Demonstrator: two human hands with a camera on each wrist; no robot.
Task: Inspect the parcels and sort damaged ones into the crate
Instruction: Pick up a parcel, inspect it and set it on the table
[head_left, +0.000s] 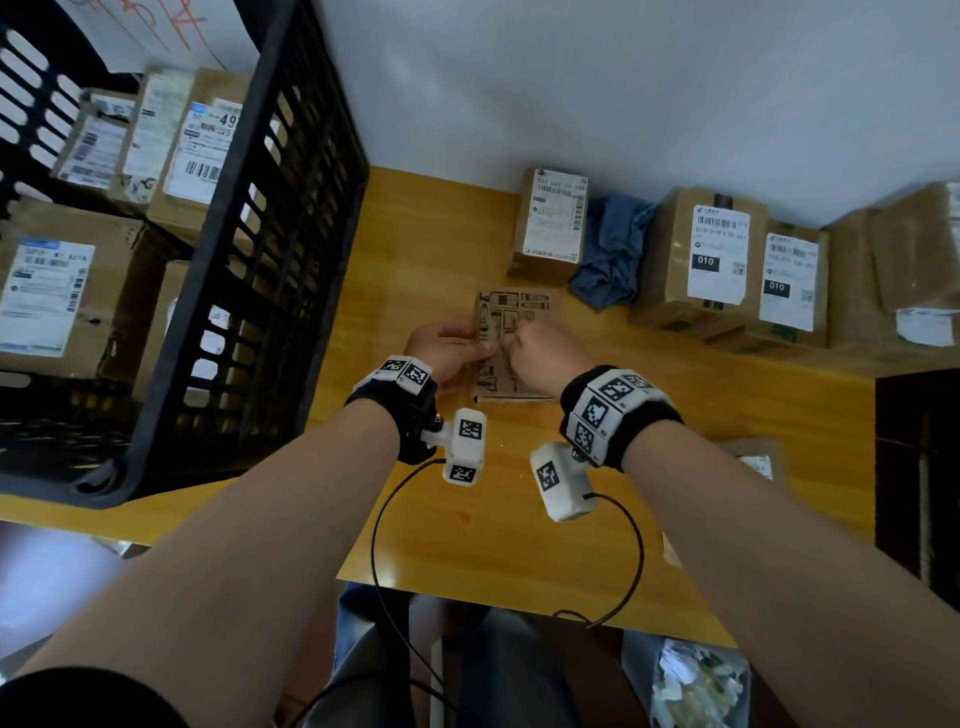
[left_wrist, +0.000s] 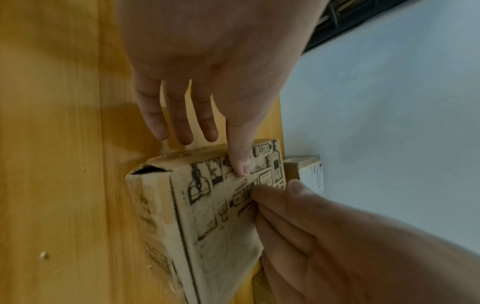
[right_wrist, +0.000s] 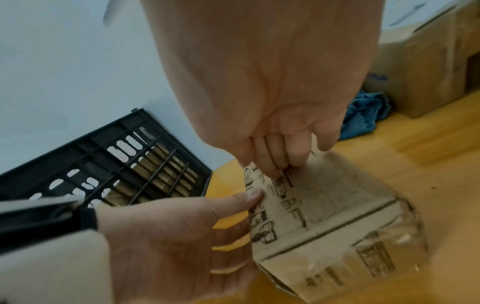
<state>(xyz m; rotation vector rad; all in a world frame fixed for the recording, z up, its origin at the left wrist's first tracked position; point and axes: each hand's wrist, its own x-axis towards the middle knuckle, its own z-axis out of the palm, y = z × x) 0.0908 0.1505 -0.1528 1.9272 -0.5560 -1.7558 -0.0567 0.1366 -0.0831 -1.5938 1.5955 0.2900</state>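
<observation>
A flat brown parcel (head_left: 501, 312) printed with black drawings lies on the yellow table (head_left: 457, 519) in front of me. My left hand (head_left: 447, 348) holds its left edge, thumb on the top face and fingers along the side. My right hand (head_left: 524, 348) grips the right part with curled fingers on top. In the left wrist view the parcel (left_wrist: 223, 226) shows a gaping, crushed corner, with the left hand (left_wrist: 221, 123) and right hand (left_wrist: 280, 197) on it. The right wrist view shows the parcel (right_wrist: 337, 205), right hand (right_wrist: 285, 156) and left hand (right_wrist: 221, 216). The black crate (head_left: 291, 208) stands to the left.
The crate holds several labelled boxes (head_left: 47, 296). Along the back wall stand a labelled box (head_left: 550, 223), a crumpled blue cloth (head_left: 608, 254), two boxes marked 010 (head_left: 717, 254) and more cartons (head_left: 893, 270). A small parcel (head_left: 753, 462) lies at the right.
</observation>
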